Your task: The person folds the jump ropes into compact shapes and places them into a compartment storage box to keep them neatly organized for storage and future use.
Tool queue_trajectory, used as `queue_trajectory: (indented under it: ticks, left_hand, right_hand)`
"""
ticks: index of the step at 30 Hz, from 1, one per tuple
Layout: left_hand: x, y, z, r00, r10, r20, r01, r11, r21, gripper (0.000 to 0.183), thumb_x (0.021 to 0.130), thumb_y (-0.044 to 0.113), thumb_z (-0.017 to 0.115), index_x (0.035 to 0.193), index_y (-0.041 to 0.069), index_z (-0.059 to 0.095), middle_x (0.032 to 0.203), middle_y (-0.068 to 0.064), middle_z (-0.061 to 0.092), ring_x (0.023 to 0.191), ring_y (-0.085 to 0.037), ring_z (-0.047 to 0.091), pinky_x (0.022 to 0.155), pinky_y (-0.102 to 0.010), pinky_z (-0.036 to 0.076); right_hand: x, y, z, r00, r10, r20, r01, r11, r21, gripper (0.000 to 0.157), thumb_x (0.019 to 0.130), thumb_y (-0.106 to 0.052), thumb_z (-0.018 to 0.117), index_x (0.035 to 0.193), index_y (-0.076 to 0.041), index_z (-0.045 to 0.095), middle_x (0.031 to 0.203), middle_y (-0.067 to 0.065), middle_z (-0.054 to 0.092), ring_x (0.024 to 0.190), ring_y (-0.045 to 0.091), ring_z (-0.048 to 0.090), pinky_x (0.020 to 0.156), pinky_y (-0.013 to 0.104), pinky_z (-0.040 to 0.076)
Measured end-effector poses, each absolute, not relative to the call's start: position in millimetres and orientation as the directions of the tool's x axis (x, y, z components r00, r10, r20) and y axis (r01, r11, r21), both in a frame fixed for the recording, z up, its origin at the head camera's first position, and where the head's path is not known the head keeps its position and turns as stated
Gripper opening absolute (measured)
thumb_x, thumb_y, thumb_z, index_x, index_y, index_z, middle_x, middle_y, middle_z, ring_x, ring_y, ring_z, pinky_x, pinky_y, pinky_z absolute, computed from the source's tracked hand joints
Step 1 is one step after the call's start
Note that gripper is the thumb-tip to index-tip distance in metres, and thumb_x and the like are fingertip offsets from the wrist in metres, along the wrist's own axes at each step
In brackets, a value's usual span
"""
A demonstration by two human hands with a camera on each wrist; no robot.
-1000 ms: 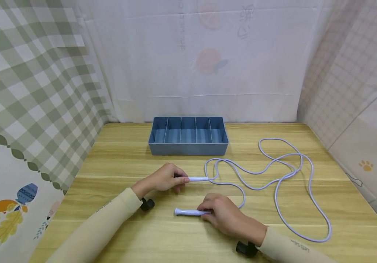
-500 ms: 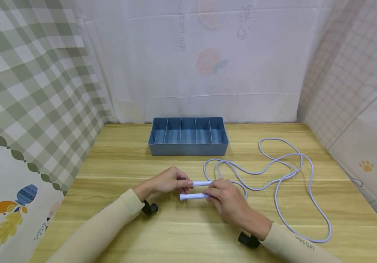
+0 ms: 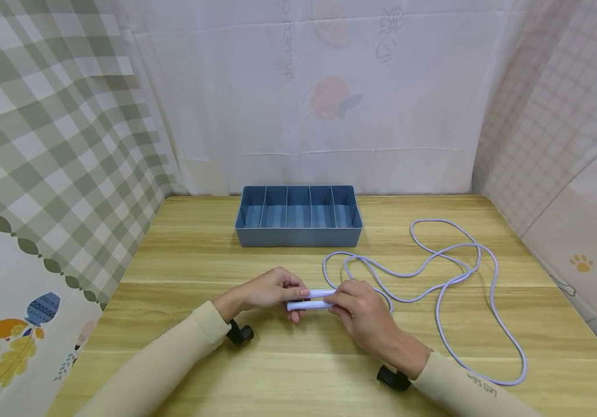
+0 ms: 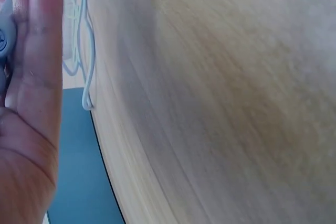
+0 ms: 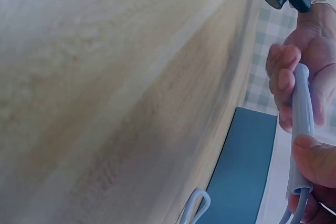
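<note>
A lilac skipping rope has its two handles side by side between the hands, lying level in the head view. My left hand [image 3: 272,291] holds the farther handle [image 3: 321,293] by its left end, with the thumb on top; the nearer handle [image 3: 310,305] reaches its fingers. My right hand [image 3: 367,315] pinches the nearer handle near its cord end and covers the right end of the farther one. Thumb and fingers grip a handle [image 5: 302,111] in the right wrist view. At the left wrist view's edge, a round handle end [image 4: 6,34] shows beside the fingers.
The skipping rope's cord [image 3: 506,383] spreads in loose loops over the right side of the wooden table [image 3: 199,249]. A blue-grey box [image 3: 298,237] with several compartments stands behind the hands. Cloth curtains enclose the back and both sides.
My right hand has moved up and away from the near table edge, bringing its handle alongside the other. My left hand has shifted slightly right, and its fingers now reach the nearer handle.
</note>
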State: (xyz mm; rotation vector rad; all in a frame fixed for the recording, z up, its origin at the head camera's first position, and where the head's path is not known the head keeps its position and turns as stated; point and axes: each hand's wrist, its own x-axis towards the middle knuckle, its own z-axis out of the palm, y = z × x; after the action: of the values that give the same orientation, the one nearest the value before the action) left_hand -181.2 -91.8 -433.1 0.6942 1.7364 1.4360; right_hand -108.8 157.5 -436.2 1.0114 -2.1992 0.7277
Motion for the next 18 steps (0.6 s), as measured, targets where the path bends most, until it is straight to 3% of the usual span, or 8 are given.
queue_trajectory:
  ticks: [4,8,18]
  left_hand:
    - [-179.8,-91.6,-430.9,-0.522,0.819,-0.239,-0.122,0.206,0.971,0.023,0.108,0.017,0.055,0.105,-0.003,0.067,0.092,-0.027,0.071,0.063,-0.016,0.067,0.059,-0.029,0.057]
    - [-180.0,-91.2,-429.9,-0.516,0.823,-0.239,-0.084,0.230,0.970,0.024,0.109,0.016,0.051,0.105,-0.003,0.066,0.087,-0.015,0.072,0.058,-0.012,0.058,0.051,-0.025,0.050]
    - [-177.2,-86.5,-432.2,-0.542,0.806,-0.240,-0.004,0.283,0.959,0.032,0.108,0.016,0.053,0.108,-0.015,0.059,0.075,-0.003,0.065,0.055,-0.010,0.044,0.048,-0.021,0.032]
  right_hand:
    - [-110.2,157.6,-437.8,-0.524,-0.462,0.715,-0.801,0.553,-0.231,0.027,0.070,0.000,0.089,0.093,-0.011,0.078,0.086,-0.003,0.067,0.077,0.015,0.060,0.069,0.031,0.048]
    - [-110.9,157.7,-438.7,-0.523,-0.452,0.723,-0.801,0.551,-0.236,0.027,0.070,0.000,0.089,0.092,-0.011,0.078,0.085,-0.003,0.067,0.076,0.016,0.060,0.069,0.032,0.049]
    - [-110.9,157.8,-439.7,-0.550,-0.420,0.722,-0.776,0.575,-0.257,0.029,0.066,0.002,0.091,0.088,-0.011,0.077,0.083,-0.005,0.064,0.073,0.014,0.057,0.066,0.030,0.047]
